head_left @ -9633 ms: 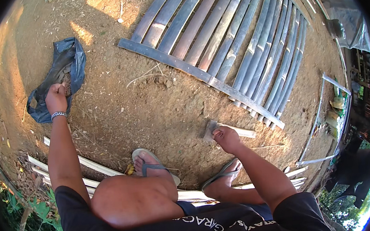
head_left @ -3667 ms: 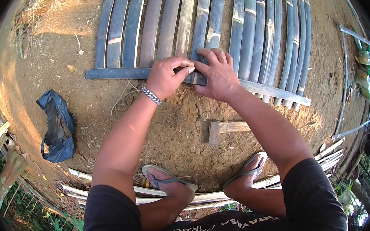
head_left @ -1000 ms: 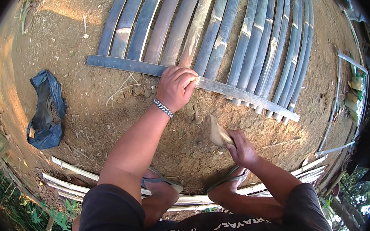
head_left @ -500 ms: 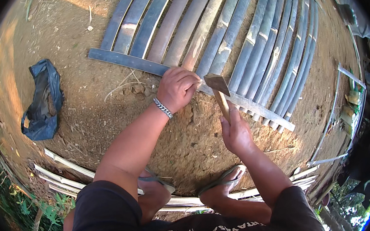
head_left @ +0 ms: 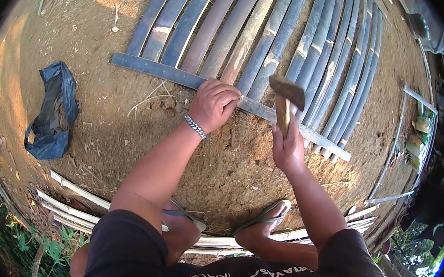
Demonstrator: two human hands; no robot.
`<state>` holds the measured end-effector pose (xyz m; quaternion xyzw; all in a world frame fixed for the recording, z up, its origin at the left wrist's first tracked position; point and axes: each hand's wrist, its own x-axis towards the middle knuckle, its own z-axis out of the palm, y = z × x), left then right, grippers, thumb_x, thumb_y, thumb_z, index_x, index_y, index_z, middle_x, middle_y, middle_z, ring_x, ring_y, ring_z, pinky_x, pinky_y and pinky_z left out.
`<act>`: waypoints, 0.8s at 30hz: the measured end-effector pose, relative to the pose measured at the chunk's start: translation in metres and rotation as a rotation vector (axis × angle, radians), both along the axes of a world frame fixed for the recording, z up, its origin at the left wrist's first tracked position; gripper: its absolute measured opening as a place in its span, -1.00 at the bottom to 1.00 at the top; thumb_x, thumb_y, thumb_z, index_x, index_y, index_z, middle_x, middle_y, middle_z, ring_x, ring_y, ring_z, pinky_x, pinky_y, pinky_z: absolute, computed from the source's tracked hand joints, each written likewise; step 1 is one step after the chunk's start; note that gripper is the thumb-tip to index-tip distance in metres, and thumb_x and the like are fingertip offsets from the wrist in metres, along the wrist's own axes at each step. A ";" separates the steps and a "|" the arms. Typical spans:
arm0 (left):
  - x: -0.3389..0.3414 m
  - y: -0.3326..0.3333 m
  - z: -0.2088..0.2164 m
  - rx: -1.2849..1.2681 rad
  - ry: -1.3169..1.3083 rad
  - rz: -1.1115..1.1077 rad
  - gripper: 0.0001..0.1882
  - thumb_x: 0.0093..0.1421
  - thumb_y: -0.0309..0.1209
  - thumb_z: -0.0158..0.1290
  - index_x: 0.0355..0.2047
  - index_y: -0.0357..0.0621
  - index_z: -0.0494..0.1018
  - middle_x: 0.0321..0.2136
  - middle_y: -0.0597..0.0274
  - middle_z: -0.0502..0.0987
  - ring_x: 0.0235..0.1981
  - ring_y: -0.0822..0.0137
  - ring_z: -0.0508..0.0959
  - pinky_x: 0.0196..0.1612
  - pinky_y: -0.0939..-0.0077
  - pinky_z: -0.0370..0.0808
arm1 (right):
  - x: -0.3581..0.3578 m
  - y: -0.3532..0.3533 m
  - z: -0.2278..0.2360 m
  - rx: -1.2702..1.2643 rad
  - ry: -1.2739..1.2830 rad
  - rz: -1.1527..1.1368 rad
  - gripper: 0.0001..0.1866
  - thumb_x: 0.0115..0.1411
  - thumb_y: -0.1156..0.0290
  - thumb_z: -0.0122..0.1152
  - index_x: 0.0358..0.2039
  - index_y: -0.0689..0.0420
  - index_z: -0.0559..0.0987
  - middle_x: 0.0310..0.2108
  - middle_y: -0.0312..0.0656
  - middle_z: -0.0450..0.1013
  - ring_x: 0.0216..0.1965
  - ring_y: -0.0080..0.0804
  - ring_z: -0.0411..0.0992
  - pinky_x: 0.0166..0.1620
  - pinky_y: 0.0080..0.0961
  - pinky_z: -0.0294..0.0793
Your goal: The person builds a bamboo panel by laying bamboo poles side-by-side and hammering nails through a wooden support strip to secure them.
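Note:
My right hand (head_left: 288, 151) grips the wooden handle of a hammer (head_left: 287, 91), its dark metal head raised above the slats. My left hand (head_left: 213, 106) rests on a long flat crosspiece (head_left: 152, 69), fingers pinched together at its upper side. Whatever they pinch is too small or hidden to make out. Beneath the crosspiece lie several long bamboo slats (head_left: 212, 28), side by side with narrow gaps, running away from me. On the right their near ends stick out past the crosspiece.
A dark plastic bag (head_left: 53, 113) lies on the bare soil at the left. Pale split bamboo strips (head_left: 81, 190) lie at the lower left and behind my sandalled feet (head_left: 261, 222). A thin rectangular frame (head_left: 391, 198) stands out at the right.
The hammer has risen away from the crosspiece and shifted right with my right hand. My left hand keeps its place on the crosspiece.

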<state>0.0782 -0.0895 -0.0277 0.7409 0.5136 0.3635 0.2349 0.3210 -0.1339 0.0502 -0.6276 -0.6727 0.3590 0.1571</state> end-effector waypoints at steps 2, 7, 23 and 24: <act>-0.001 0.001 0.006 -0.017 0.000 -0.020 -0.90 0.14 -0.53 0.23 -0.31 -0.10 0.66 -0.22 0.27 0.71 -0.13 0.23 0.66 0.12 0.25 0.49 | -0.002 0.018 -0.009 -0.045 0.062 -0.058 -0.48 0.46 0.36 0.10 0.34 0.24 0.25 -0.21 0.20 0.54 -0.29 0.00 0.58 -0.24 -0.15 0.56; -0.011 0.019 0.008 -0.189 -0.210 0.128 -0.81 0.24 -0.51 0.14 -0.15 -0.15 0.63 -0.09 0.14 0.68 0.05 0.12 0.62 0.32 0.04 0.37 | 0.003 0.040 -0.032 -0.261 0.199 -0.178 -0.54 0.49 0.33 0.10 0.29 0.20 0.25 -0.39 -0.27 0.39 -0.49 -0.57 0.37 -0.43 -0.52 0.43; -0.001 0.069 0.004 -0.213 0.486 0.663 -0.46 0.41 -0.16 -0.04 0.31 -0.11 0.31 0.40 0.04 0.29 0.48 0.03 0.16 0.51 -0.20 -0.07 | 0.019 0.056 -0.040 -0.592 0.526 -0.220 -0.59 0.47 0.33 0.16 0.16 0.27 0.28 -0.46 -0.27 0.41 -0.51 -0.57 0.39 -0.46 -0.53 0.45; -0.001 0.069 0.004 -0.204 0.476 0.657 -0.48 0.41 -0.16 -0.04 0.30 -0.10 0.33 0.39 0.05 0.30 0.47 0.03 0.18 0.51 -0.21 -0.06 | 0.021 0.054 -0.042 -0.592 0.514 -0.217 -0.60 0.46 0.33 0.16 0.15 0.27 0.29 -0.47 -0.28 0.41 -0.51 -0.57 0.40 -0.46 -0.53 0.46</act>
